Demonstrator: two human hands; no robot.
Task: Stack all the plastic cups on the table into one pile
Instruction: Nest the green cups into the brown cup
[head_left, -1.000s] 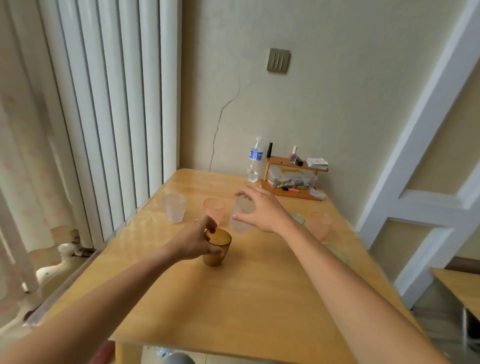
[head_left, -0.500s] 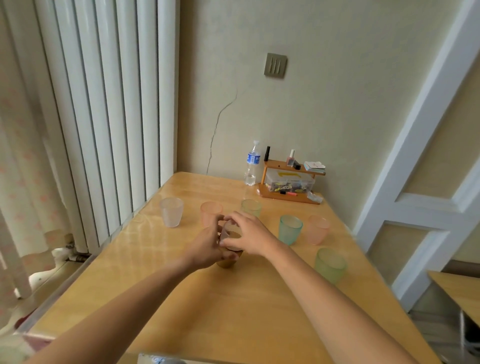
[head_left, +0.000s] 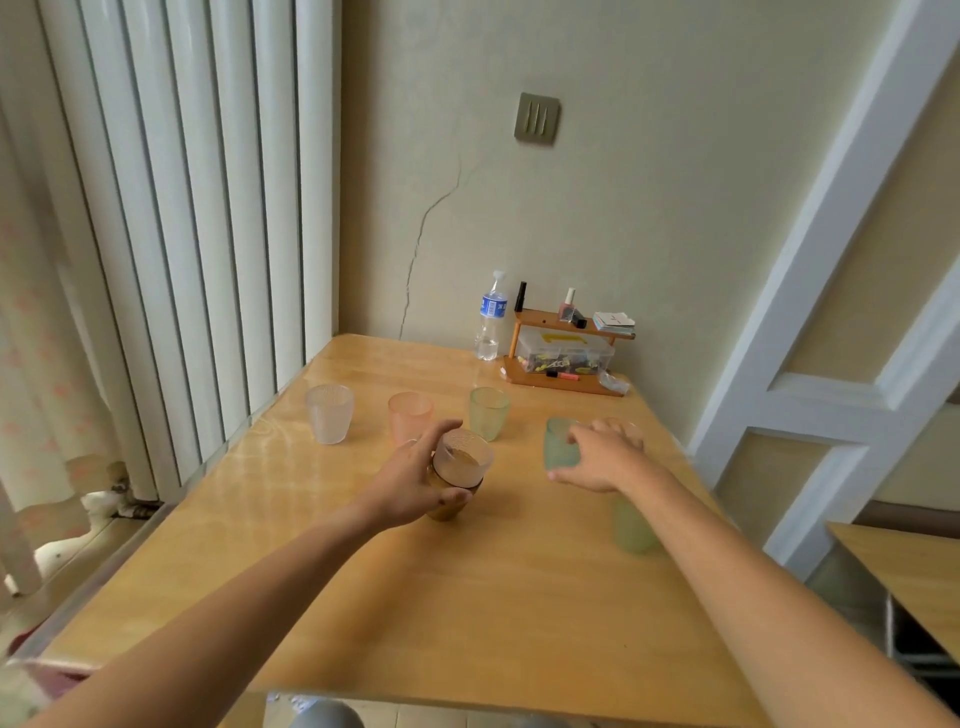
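Head view, at the centre of the frame. The left hand (head_left: 415, 480) is wrapped around a two-cup pile: a frosted clear cup (head_left: 462, 454) nested in an amber cup (head_left: 449, 506), which stands on the wooden table (head_left: 467, 597). The fingers are closed on the amber cup's wall, steadying it. To the right of centre, the right hand (head_left: 597, 457) reaches with its fingers spread toward a teal cup (head_left: 558, 447); it touches or nearly touches the rim, and whether a grip has formed cannot be told. A pink cup is mostly hidden behind that hand, so no more is said of it.

Loose cups await stacking: a clear cup (head_left: 330, 413) at left of centre, a peach cup (head_left: 408, 418) just behind the left hand, a pale green cup (head_left: 488, 413) beside it, and a blurred light green cup (head_left: 631, 527) at lower right, partly behind the right forearm. At the table's far edge, in the upper middle, stand a water bottle (head_left: 491, 319) and a small wooden shelf (head_left: 566, 353).

Judged risks: the right forearm passes just over the light green cup, and a lowered arm would knock it toward the table's right edge. The nested cup sits slightly tilted in this view — pressing the next cup in before it seats could jam or topple the pile. These light cups would also slide readily if nudged.
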